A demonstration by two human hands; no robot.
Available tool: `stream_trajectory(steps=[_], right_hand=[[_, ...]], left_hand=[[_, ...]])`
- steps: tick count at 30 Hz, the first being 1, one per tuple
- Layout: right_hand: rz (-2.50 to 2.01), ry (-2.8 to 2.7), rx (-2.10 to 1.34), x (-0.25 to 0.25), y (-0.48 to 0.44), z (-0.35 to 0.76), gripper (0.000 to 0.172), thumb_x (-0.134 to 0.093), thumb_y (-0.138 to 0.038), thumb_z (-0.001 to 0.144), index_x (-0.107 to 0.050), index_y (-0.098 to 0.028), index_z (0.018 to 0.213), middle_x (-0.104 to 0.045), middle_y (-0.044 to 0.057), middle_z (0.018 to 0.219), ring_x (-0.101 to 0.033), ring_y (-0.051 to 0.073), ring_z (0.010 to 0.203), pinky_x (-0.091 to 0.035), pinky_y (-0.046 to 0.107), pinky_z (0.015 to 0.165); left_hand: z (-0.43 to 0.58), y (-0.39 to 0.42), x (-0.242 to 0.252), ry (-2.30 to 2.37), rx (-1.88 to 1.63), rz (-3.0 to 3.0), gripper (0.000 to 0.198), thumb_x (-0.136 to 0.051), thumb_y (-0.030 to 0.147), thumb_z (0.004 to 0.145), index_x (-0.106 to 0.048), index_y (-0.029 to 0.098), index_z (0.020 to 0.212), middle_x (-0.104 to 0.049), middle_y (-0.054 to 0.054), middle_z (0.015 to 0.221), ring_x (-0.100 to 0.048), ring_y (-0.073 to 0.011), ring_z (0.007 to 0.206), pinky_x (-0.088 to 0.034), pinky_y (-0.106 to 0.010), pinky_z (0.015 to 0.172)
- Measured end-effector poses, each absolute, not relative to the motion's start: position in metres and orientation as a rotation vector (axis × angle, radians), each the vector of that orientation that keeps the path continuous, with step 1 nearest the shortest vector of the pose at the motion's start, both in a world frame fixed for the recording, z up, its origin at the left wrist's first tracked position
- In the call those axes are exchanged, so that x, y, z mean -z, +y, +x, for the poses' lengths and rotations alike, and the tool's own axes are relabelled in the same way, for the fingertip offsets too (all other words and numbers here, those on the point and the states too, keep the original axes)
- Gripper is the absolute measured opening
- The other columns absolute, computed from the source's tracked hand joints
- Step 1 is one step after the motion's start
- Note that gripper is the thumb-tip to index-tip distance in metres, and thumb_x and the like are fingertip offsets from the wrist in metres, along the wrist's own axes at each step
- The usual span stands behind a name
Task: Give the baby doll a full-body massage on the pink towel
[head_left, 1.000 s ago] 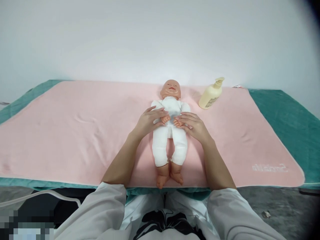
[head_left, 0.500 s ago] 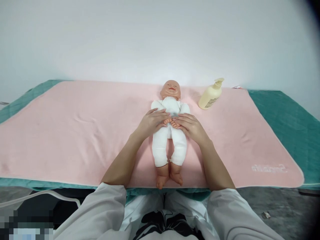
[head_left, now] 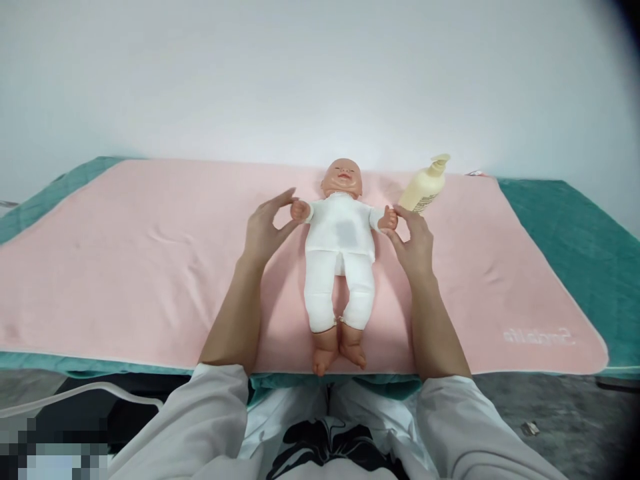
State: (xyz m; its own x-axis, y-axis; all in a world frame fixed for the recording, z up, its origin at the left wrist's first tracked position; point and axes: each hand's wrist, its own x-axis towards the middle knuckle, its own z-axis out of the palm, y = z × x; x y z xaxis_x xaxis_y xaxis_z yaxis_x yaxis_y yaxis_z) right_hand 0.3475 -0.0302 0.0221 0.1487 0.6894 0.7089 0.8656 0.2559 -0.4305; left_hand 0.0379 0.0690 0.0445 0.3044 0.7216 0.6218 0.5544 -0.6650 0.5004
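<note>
A baby doll (head_left: 341, 247) in white clothes lies on its back on a pink towel (head_left: 150, 253), head toward the wall and feet at the near edge. Its arms are spread out to the sides. My left hand (head_left: 265, 230) pinches the doll's small hand on the left side. On the other side my right hand (head_left: 413, 240) pinches the doll's other hand. My forearms run along both sides of the doll's legs.
A cream pump bottle (head_left: 424, 188) lies tilted on the towel just beyond my right hand. The towel covers a teal-sheeted table (head_left: 575, 240) against a white wall. A cable (head_left: 75, 390) hangs below the near edge at left.
The doll's hands were together over its belly under my hands. Now I have drawn both doll arms outward to the sides, my hands moving apart.
</note>
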Motion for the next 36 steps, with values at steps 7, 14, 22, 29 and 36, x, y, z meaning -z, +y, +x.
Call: stream_trajectory(steps=[7,14,22,29,36], right_hand=[[-1.65,-1.336,-0.104,-0.023,-0.034,0.381,0.062,-0.071,-0.047,0.082,-0.056,-0.022,0.137,-0.068,0.011,0.13,-0.067,0.026,0.114,-0.054,0.048,0.104],[-1.894,-1.171,-0.194,-0.031,-0.046,0.403,0.052,-0.071,-0.032,0.076,-0.063,-0.019,0.125,-0.073,0.01,0.118,-0.069,0.027,0.105,-0.055,0.045,0.095],[-2.446,-1.365,-0.355,-0.034,-0.058,0.415,0.025,-0.072,-0.027,0.074,-0.065,-0.02,0.097,-0.072,0.007,0.091,-0.064,0.023,0.075,-0.044,0.031,0.062],[-2.461,-1.495,-0.251,-0.019,-0.053,0.42,0.018,-0.07,-0.026,0.076,-0.068,-0.015,0.09,-0.068,0.016,0.112,-0.067,0.025,0.085,-0.046,0.033,0.066],[-2.5,-1.546,-0.297,-0.015,-0.055,0.42,0.029,-0.066,-0.03,0.085,-0.066,-0.012,0.107,-0.057,0.019,0.136,-0.066,0.027,0.097,-0.05,0.035,0.072]], left_hand=[[0.015,0.083,-0.046,1.345,-1.4,2.087,0.053,-0.074,0.029,0.083,-0.057,0.022,0.133,-0.072,-0.006,0.118,-0.069,-0.0196,0.112,-0.054,-0.035,0.103],[-0.007,0.083,-0.052,1.613,-1.176,1.934,0.033,-0.078,0.028,0.075,-0.067,0.021,0.105,-0.075,-0.006,0.106,-0.071,-0.023,0.103,-0.057,-0.037,0.095],[-0.024,0.093,-0.046,1.975,-0.604,2.001,0.026,-0.08,0.034,0.062,-0.066,0.022,0.08,-0.074,-0.007,0.084,-0.069,-0.0298,0.083,-0.056,-0.04,0.076],[-0.027,0.103,-0.032,1.975,-0.511,2.075,0.022,-0.079,0.037,0.056,-0.062,0.024,0.06,-0.069,-0.008,0.068,-0.067,-0.0322,0.071,-0.055,-0.043,0.069],[-0.027,0.107,-0.028,1.998,-0.494,1.933,0.023,-0.082,0.031,0.053,-0.061,0.025,0.057,-0.066,-0.008,0.063,-0.069,-0.039,0.082,-0.055,-0.05,0.077]])
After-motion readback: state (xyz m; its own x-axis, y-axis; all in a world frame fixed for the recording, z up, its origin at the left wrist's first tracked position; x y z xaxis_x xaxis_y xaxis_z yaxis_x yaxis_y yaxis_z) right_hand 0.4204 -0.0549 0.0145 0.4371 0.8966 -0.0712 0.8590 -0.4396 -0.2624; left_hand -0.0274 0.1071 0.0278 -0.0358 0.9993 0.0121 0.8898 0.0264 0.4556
